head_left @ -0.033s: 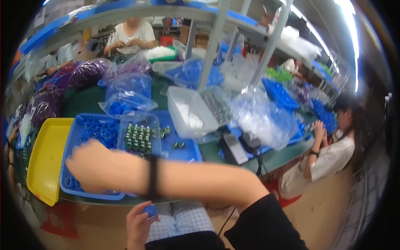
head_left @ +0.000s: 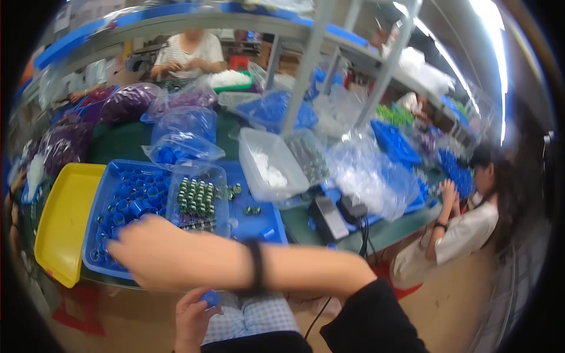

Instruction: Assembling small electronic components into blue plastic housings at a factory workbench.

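Observation:
Low in front of my lap, my left hand (head_left: 189,317) pinches a small round blue plastic cup (head_left: 210,298) between thumb and fingers. My right arm reaches across from the right, with a black band at the wrist. Over the front of a blue tray (head_left: 97,206) is my right hand (head_left: 147,250), its fingers smeared by motion. Blue shows at its fingertips, but I cannot tell whether that is held or lies behind. Many small blue cups (head_left: 136,207) fill the tray's left part. Beside them, a clear box (head_left: 220,215) carries rows of small green-and-white circuit boards (head_left: 196,197).
A yellow tray (head_left: 67,223) adjoins the blue one on the left. Behind stand a translucent bin (head_left: 250,153) with white parts and a clear bag (head_left: 371,170). A grey-black device (head_left: 329,216) sits to the right. Metal posts (head_left: 306,70) rise mid-table. Other people work across and at right.
My right hand has shifted slightly right and toward me, uncovering more blue cups. My left hand still holds its cup in nearly the same place.

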The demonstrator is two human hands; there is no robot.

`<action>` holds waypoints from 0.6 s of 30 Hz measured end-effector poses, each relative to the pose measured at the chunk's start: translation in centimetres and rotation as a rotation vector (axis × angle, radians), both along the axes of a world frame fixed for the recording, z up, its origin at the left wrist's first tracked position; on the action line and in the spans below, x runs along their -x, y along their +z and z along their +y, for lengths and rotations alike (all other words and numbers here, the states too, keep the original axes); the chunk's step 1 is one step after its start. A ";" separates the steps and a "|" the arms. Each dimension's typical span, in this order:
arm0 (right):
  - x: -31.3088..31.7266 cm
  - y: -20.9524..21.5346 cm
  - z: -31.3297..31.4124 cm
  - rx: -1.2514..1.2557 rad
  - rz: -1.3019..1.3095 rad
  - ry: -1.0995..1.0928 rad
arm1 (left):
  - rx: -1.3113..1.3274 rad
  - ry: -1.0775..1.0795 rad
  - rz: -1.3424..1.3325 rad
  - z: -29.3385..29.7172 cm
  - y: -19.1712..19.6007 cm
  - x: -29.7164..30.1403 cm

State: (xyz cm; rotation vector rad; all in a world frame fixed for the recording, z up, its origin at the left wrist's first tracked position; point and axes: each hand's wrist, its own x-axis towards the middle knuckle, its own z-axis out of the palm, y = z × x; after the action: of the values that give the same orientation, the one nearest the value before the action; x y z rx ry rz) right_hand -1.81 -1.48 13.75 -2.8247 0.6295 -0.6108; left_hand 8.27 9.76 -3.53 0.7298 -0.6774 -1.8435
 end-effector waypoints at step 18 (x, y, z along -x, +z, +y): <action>13.6 -13.6 10.8 -0.166 -0.629 -0.932 | 0.612 -0.014 -0.672 -4.6 3.3 6.6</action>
State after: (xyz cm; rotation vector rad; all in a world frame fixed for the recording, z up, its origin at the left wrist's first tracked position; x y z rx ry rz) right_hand -15.43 9.32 0.18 -1.8645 1.7113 -1.4002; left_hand 1.66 5.17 -0.27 0.9150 -1.5907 -1.2594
